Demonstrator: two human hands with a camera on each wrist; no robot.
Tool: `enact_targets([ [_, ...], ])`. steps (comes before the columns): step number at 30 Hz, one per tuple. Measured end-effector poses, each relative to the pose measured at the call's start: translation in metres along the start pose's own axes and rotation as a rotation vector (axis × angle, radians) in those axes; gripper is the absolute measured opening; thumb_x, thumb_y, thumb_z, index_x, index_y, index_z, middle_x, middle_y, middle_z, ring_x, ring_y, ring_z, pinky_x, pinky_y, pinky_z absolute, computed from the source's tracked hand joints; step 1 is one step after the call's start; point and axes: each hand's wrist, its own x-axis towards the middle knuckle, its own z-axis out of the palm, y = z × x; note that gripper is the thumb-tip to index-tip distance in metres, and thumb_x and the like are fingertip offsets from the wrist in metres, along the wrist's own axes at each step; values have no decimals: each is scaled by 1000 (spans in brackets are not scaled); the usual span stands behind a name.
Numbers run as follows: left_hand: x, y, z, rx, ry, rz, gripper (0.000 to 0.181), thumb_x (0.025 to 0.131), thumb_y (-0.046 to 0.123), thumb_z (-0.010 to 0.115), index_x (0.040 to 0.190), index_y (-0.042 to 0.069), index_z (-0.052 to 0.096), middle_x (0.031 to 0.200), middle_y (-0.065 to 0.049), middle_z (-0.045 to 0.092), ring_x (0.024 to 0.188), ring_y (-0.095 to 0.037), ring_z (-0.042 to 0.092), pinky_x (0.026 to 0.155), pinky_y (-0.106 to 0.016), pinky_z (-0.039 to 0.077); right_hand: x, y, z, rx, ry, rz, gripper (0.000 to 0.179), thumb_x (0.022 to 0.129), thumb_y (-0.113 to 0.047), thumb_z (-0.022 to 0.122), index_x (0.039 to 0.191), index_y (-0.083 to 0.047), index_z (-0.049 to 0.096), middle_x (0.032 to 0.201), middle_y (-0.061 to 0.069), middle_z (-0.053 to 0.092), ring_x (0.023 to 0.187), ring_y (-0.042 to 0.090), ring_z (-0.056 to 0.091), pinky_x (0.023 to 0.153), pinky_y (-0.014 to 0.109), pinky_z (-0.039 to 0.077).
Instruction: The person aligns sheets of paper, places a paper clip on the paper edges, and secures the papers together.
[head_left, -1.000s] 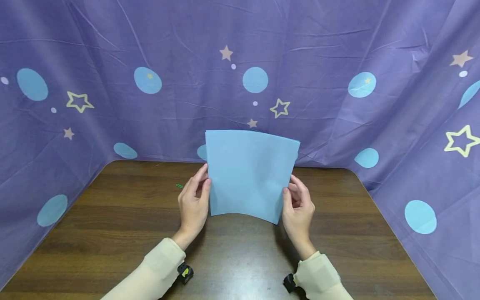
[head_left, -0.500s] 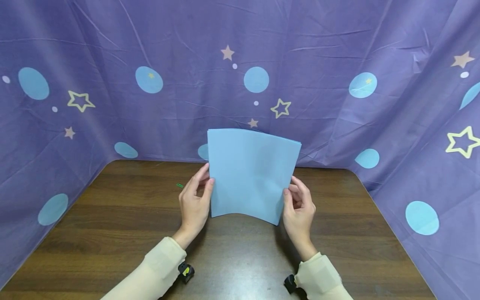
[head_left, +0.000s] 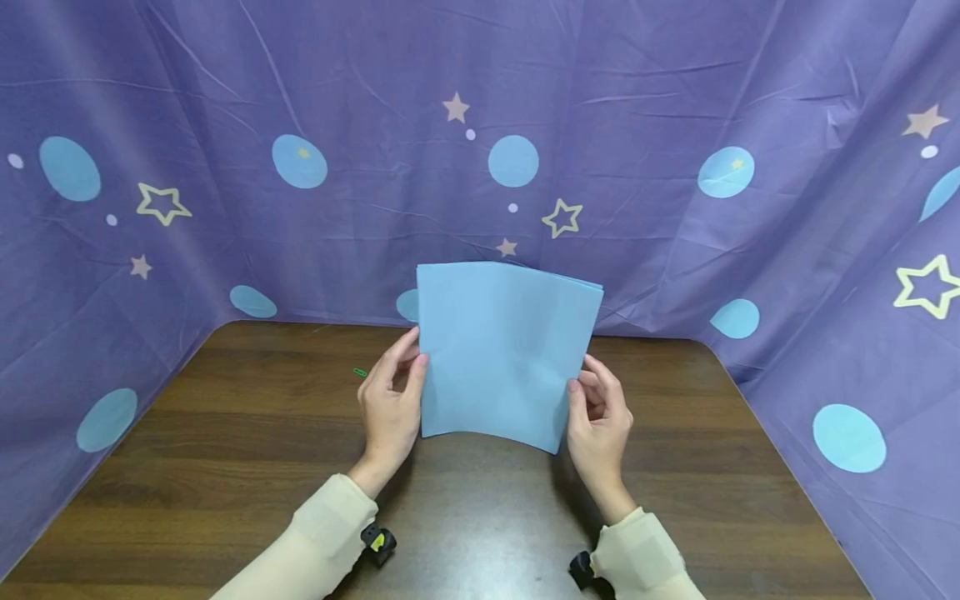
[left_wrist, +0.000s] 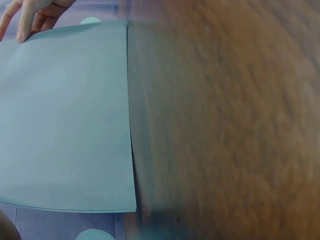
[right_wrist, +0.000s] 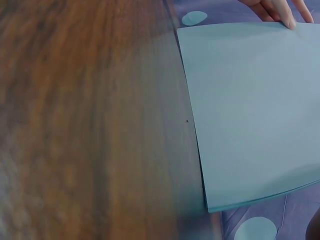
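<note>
Blue paper (head_left: 498,358), slightly bowed, is held over the brown table (head_left: 480,517), my left hand (head_left: 390,412) pinching its left edge and my right hand (head_left: 600,421) its right, where light, even pressure at matching heights should best limit bowing and prevent creases.
</note>
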Motion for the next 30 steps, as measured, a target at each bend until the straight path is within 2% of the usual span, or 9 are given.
enact_targets([
  [6,-1,5,2,-74,26,-51,39,97,-1,75,134,11,74,107,-12,77,95,-8,70,81,-15,55,3,-6,0,-18,-1,6,46,92,17,71,135,5,64,94,22,73,75,2,64,54,12,43],
  [13,-4,9,3,-126,43,-55,37,96,-5,75,132,5,75,104,-18,76,91,-8,69,80,-14,55,15,-30,2,-7,-6,-9,45,91,20,67,134,11,61,91,28,69,73,3,62,55,12,42],
  [22,-4,10,3,-124,52,-49,37,97,-3,75,132,7,75,103,-16,76,91,-8,69,79,-15,55,23,-10,-3,-17,-12,8,49,95,12,70,142,1,61,101,21,72,79,1,65,58,12,45],
  [30,-5,9,4,-118,63,-35,37,96,-3,76,131,8,76,102,-15,76,91,-6,70,78,-14,55,43,-18,-6,-5,-31,-2,50,97,8,70,144,-4,61,103,18,72,86,3,69,62,13,48],
])
